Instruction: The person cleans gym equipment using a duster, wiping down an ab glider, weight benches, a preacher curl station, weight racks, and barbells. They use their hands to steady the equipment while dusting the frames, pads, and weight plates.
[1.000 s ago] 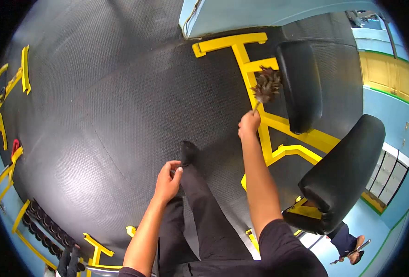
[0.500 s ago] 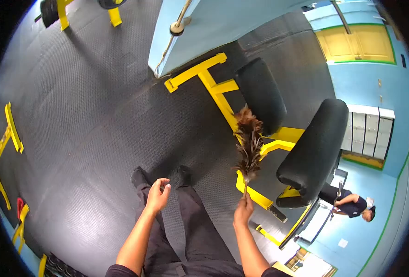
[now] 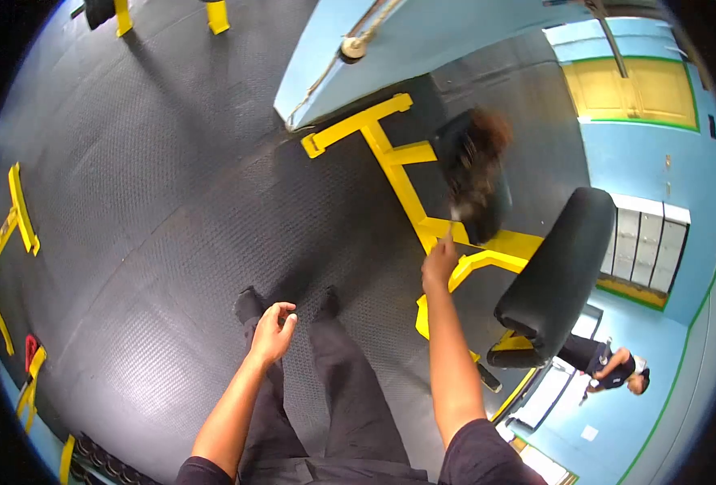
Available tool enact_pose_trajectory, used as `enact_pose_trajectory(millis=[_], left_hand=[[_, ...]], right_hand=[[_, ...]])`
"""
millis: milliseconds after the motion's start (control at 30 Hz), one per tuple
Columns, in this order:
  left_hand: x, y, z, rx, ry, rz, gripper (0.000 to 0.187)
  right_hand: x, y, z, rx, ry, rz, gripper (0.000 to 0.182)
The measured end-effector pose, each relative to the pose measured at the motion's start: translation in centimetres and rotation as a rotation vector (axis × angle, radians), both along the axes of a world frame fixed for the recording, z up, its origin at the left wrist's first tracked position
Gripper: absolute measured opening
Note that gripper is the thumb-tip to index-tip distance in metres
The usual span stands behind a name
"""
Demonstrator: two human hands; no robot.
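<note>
Right hand (image 3: 440,263) gripping feather duster (image 3: 477,166) on seat pad (image 3: 455,141); left hand (image 3: 272,333) loosely curled, holding nothing

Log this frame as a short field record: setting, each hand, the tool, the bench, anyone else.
setting: gym, dark rubber floor
right hand: raised, grips feather duster
feather duster: blurred, over the seat pad
left hand: loosely curled, holds nothing, above the person's legs
bench: yellow frame, black back pad
other person: lower right, by the blue wall
</note>
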State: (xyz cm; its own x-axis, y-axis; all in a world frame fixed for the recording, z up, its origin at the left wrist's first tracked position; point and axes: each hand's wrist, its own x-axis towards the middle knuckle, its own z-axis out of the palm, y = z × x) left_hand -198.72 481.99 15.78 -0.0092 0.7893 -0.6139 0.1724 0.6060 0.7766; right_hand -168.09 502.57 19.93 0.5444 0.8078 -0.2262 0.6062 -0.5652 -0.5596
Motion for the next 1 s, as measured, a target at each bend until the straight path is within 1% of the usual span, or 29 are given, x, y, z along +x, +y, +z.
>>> enact_pose_trajectory(millis=[33,67,100,133,200,233,267,333,367,400,467,500,533,567,600,633,667,733,767,833,867,900,933,967,1000], left_hand=[[-0.2,-0.1,-0.2,0.004,0.007,0.013,0.026],[-0.4,-0.1,-0.7,-0.004,0.015,0.026,0.026],[-0.4,-0.2,-1.5,0.015,0.022,0.049,0.026],[-0.2,-0.5,-2.4,0.03,0.026,0.075,0.026],[0.2,-0.3,-4.6,0.024,0.03,0.109,0.026],[0.5,0.1,-4.9,0.008,0.043,0.131,0.026],[0.6,0.7,-5.4,-0.005,0.061,0.157,0.027],[1.3,1.4,-6.9,-0.019,0.066,0.233,0.027],[1.6,1.8,-7.9,-0.017,0.063,0.268,0.027],[2.0,2.0,-9.0,-0.031,0.066,0.284,0.027],[3.3,2.4,-10.7,-0.055,0.049,0.401,0.027],[3.8,3.0,-10.7,-0.066,0.059,0.42,0.026],[4.8,2.9,-11.5,-0.079,0.051,0.431,0.026],[5.7,2.9,-12.1,-0.088,0.034,0.464,0.026],[6.2,3.0,-12.6,-0.092,0.02,0.493,0.025],[6.9,3.2,-12.5,-0.103,0.006,0.486,0.025],[7.3,3.5,-12.0,-0.155,-0.065,0.498,0.026],[7.8,3.9,-11.3,-0.121,-0.025,0.438,0.026],[8.2,4.0,-11.4,-0.08,-0.03,0.454,0.027],[8.7,3.9,-11.8,-0.075,-0.015,0.448,0.027],[8.6,4.3,-11.7,-0.064,0.01,0.438,0.026],[8.2,4.7,-10.9,-0.078,0.013,0.427,0.026],[8.0,4.9,-10.3,-0.076,0.032,0.417,0.026],[7.8,5.0,-9.8,-0.051,0.032,0.416,0.026],[7.4,4.9,-9.2,-0.025,0.037,0.411,0.026]], right_hand=[[-2.2,2.2,0.3,-0.045,-0.144,0.16,0.043],[-3.8,4.1,0.0,-0.103,-0.238,0.266,0.043],[-4.3,5.6,-1.3,-0.038,-0.329,0.427,0.04],[-4.4,6.7,-2.7,-0.049,-0.329,0.444,0.04],[-4.2,8.3,-6.1,-0.233,-0.435,0.52,0.037],[-4.0,8.8,-7.8,-0.226,-0.499,0.552,0.036],[-3.3,9.8,-9.1,-0.441,-0.492,0.506,0.034],[1.9,10.9,-18.1,-0.175,-0.392,0.401,0.038],[1.8,11.9,-19.4,-0.261,-0.273,0.267,0.041],[1.0,12.4,-20.3,-0.272,-0.272,0.285,0.041],[-0.3,12.9,-22.1,-0.449,-0.473,0.583,0.044],[1.6,12.1,-26.1,-0.098,-0.487,0.727,0.043],[-0.7,12.2,-23.8,-0.326,-0.491,0.657,0.052],[-1.5,13.0,-22.1,-0.313,-0.481,0.663,0.051],[-1.6,13.8,-21.7,-0.297,-0.467,0.664,0.049],[-0.8,15.6,-22.1,-0.279,-0.49,0.663,0.046],[0.4,18.1,-22.7,-0.259,-0.506,0.666,0.044],[3.3,22.7,-25.4,-0.297,-0.237,0.447,0.037],[2.7,22.1,-24.9,-0.302,-0.234,0.449,0.037],[0.6,20.7,-22.0,-0.195,-0.419,0.584,0.032],[1.3,18.8,-22.4,-0.191,-0.433,0.698,0.033],[1.8,17.0,-23.2,-0.429,-0.585,0.702,0.036],[1.6,13.2,-21.6,-0.272,-0.511,0.747,0.035],[1.5,10.5,-19.8,-0.325,-0.496,0.713,0.031],[5.1,7.3,-21.7,-0.084,-0.412,0.778,0.03]])
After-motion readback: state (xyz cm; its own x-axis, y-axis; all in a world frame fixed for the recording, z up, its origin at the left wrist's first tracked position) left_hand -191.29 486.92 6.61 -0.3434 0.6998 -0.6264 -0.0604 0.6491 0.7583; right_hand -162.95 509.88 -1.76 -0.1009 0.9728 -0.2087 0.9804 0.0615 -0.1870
